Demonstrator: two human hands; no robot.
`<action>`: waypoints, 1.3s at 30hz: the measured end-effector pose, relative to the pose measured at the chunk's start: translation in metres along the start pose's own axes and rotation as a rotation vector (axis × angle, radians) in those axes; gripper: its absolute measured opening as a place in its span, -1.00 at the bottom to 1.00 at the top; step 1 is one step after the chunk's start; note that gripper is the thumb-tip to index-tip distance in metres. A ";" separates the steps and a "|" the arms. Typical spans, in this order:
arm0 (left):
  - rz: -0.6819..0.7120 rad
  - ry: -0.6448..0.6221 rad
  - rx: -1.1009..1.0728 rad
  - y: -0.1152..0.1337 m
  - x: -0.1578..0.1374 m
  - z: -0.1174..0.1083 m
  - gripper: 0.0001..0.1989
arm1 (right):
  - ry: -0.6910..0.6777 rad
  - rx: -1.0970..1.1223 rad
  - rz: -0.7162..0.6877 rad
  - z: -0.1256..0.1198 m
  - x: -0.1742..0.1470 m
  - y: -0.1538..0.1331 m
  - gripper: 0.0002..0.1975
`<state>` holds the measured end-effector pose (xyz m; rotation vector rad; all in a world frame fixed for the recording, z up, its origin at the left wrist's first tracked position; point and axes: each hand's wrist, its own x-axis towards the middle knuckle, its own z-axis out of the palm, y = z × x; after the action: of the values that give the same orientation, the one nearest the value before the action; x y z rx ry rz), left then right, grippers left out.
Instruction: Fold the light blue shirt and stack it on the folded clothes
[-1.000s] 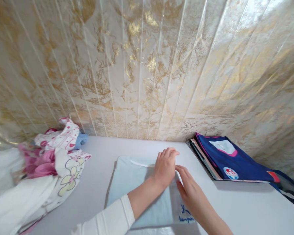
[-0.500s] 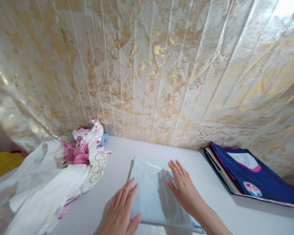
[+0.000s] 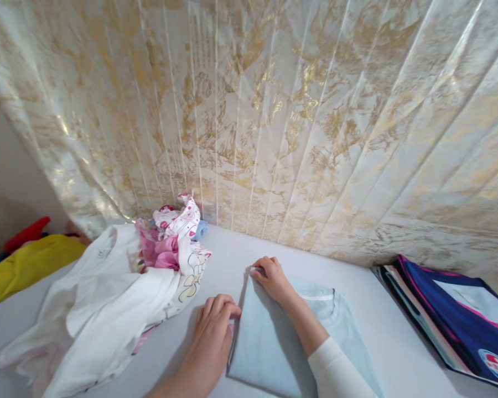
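One light-blue T-shirt, one corner within the right hand's pinched fingers; left hand curled alongside, hold unclear.

And there's a white sleeve for us, plain cloth on the right arm, its edge crossing the forearm well short of the wrist! Beyond it we see a bare right hand, and across from that, our left hand, bare too.

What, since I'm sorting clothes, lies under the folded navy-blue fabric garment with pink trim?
Edges of dark, grey and pale pink folded fabric layers show beneath the navy-blue garment; the rest is covered.
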<state>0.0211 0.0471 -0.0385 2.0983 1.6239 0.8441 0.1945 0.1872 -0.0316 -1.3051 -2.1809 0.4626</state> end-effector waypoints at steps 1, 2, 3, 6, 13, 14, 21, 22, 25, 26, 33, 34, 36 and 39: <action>-0.006 -0.010 -0.006 0.002 0.001 -0.002 -0.71 | 0.011 0.024 0.005 -0.001 -0.002 0.001 -0.93; -0.009 -0.019 -0.012 0.003 0.002 -0.003 -0.77 | 0.025 0.049 0.007 -0.001 -0.004 0.002 -0.92; -0.010 -0.027 -0.019 0.005 0.003 -0.003 -0.84 | 0.039 0.076 0.007 -0.002 -0.005 0.002 -0.90; -0.011 -0.015 -0.018 0.010 0.005 -0.002 -0.89 | 0.077 0.151 0.005 -0.002 -0.006 0.001 -0.85; -0.036 -0.020 0.032 0.018 0.011 -0.002 -0.87 | 0.147 0.230 0.002 0.001 -0.009 -0.005 -0.80; -0.040 -0.026 0.026 0.019 0.012 -0.003 -0.87 | 0.157 0.230 0.002 0.001 -0.010 -0.006 -0.80; -0.089 -0.021 -0.007 0.025 0.020 -0.006 -0.88 | 0.204 0.198 -0.012 0.002 -0.011 -0.008 -0.81; -0.099 -0.021 -0.009 0.025 0.021 -0.006 -0.88 | 0.213 0.192 -0.016 0.001 -0.012 -0.008 -0.82; -0.152 -0.028 -0.029 0.026 0.024 -0.007 -0.85 | 0.244 0.168 -0.021 0.000 -0.013 -0.009 -0.82; -0.176 -0.036 -0.043 0.027 0.025 -0.008 -0.83 | 0.253 0.159 -0.021 0.000 -0.013 -0.010 -0.82; -0.229 -0.139 -0.003 0.030 0.031 -0.016 -0.81 | 0.249 0.103 -0.030 0.003 -0.013 -0.010 -0.87; -0.210 -0.138 0.020 0.030 0.031 -0.017 -0.84 | 0.248 0.100 -0.029 0.003 -0.013 -0.010 -0.87; -0.162 -0.119 0.046 0.029 0.031 -0.017 -0.89 | 0.249 0.095 -0.024 0.003 -0.013 -0.009 -0.86; -0.113 -0.107 0.089 0.028 0.028 -0.015 -0.87 | 0.248 0.080 -0.014 0.003 -0.014 -0.006 -0.85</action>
<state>0.0365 0.0654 -0.0034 2.0509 1.7331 0.6232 0.1934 0.1724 -0.0348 -1.2331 -1.9459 0.3580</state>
